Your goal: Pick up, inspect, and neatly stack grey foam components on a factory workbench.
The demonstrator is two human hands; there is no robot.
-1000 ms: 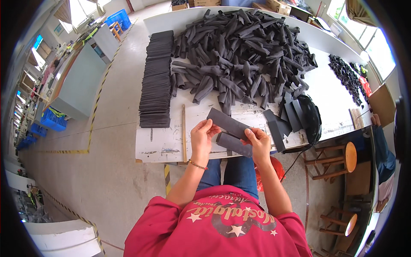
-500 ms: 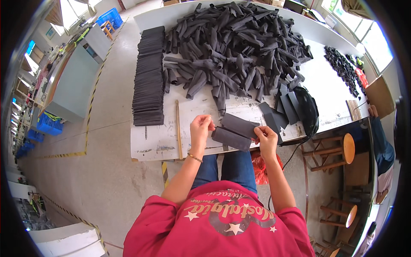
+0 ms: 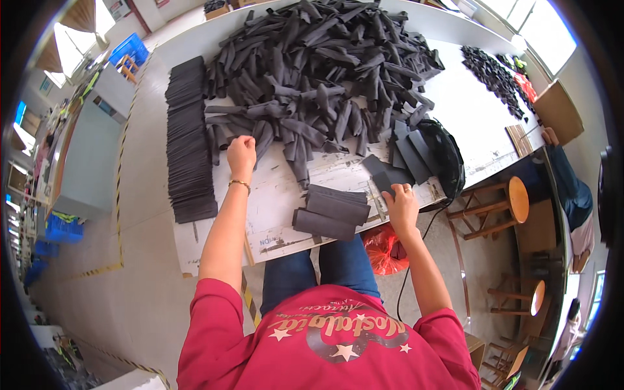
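The left hand [image 3: 242, 156] is above the table [image 3: 276, 190], at the near left fringe of the pile; its fingers are curled in toward the palm, and whether they enclose anything cannot be told; the right hand [image 3: 402, 207] is at the near edge of the table, fingers partly bent, tips at the near end of a flat dark strip [image 3: 385, 181]; whether it grips the strip cannot be told; the folded pieces [image 3: 325, 223], dark and lying side by side, rest at the front edge between the hands, clear of both; more strips [image 3: 411, 156] lie beyond the right hand, against a black bag [image 3: 447, 156]; the pile [image 3: 318, 71] of dark rolls covers the table's far middle; a long stack [image 3: 188, 143] runs along its left side; a stick [image 3: 247, 250] lies near the front edge; a red bag [image 3: 387, 252] sits below; a stool [image 3: 518, 200] stands to the right.
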